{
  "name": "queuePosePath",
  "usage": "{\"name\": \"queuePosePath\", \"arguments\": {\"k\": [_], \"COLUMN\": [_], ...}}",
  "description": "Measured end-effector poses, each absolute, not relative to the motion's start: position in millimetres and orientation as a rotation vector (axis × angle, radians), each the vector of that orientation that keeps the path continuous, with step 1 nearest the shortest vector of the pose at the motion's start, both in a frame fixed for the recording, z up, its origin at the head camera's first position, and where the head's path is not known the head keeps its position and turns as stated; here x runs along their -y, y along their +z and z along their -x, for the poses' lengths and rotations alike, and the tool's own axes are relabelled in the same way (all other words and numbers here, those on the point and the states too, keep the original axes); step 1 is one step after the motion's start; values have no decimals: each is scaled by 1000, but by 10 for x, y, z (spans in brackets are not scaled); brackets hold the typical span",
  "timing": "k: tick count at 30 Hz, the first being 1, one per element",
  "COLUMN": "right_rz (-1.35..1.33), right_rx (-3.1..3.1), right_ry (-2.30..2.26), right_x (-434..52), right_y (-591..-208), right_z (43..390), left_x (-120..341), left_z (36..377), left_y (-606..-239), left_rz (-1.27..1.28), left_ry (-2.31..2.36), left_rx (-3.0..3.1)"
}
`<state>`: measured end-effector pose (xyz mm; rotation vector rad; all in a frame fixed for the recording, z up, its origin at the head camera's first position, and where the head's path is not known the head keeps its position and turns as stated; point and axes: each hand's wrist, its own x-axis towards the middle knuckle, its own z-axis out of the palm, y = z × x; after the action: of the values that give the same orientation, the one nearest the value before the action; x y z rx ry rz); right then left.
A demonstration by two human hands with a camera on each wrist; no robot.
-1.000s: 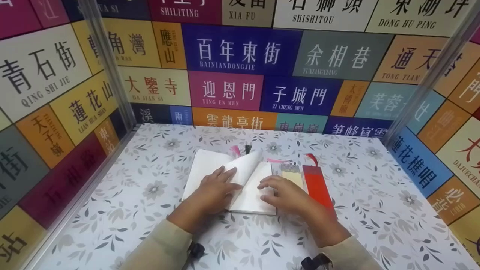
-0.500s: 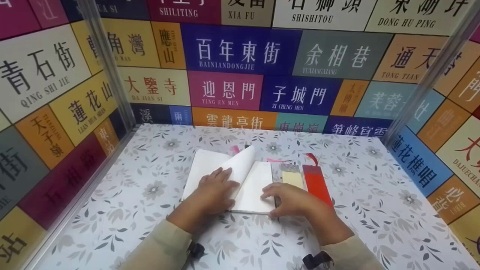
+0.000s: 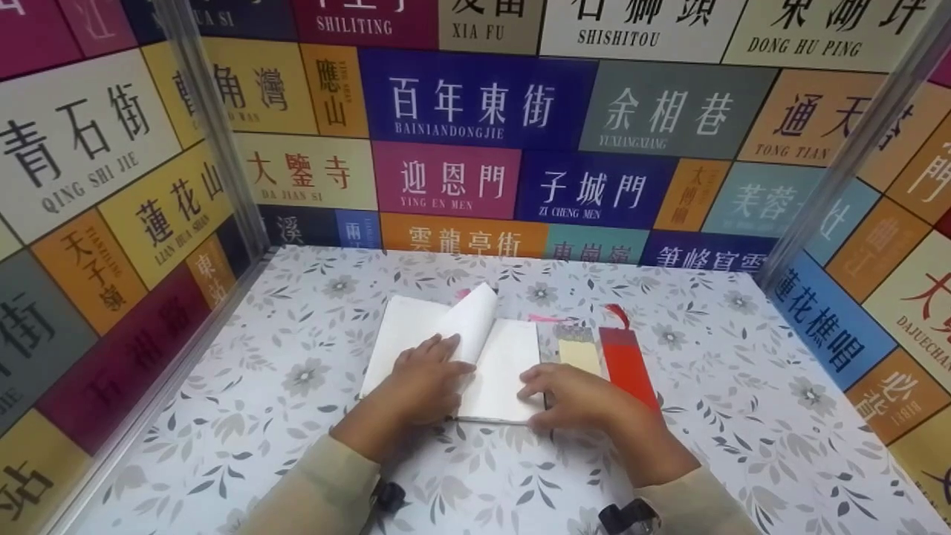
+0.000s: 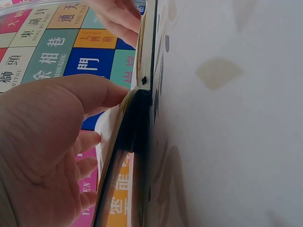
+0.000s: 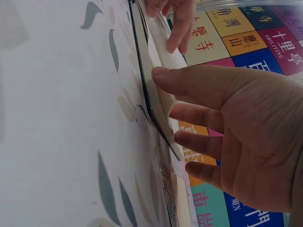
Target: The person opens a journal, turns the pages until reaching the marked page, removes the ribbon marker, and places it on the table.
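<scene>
Open notebook (image 3: 513, 364), long edges running near to far, lifted leaf (image 3: 475, 321) pointing far, left hand (image 3: 423, 379) resting on it unclenched, right hand (image 3: 576, 397) loose at right edge.

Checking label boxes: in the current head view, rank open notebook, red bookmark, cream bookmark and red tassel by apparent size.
1. open notebook
2. red bookmark
3. cream bookmark
4. red tassel
Both bookmarks' lower ends are hidden, so they're ranked by what shows.

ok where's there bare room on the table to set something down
Free: floral tabletop right of the red bookmark, and left of the open notebook. Crowded: the middle, left hand and right hand at the notebook, cream bookmark beside it.
</scene>
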<state>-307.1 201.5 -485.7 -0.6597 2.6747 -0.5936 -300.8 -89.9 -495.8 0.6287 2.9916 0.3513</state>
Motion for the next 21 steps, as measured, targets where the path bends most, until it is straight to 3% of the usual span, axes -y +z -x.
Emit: {"name": "queuePosePath", "arguments": {"k": [21], "right_rz": [614], "right_rx": [-2689], "right_ry": [-651], "right_x": [-2007], "right_y": [-4850], "right_z": [3041], "left_x": [920], "left_z": [3017], "left_y": [-4961], "left_rz": [-657], "left_ry": [230], "left_rx": [-2943]}}
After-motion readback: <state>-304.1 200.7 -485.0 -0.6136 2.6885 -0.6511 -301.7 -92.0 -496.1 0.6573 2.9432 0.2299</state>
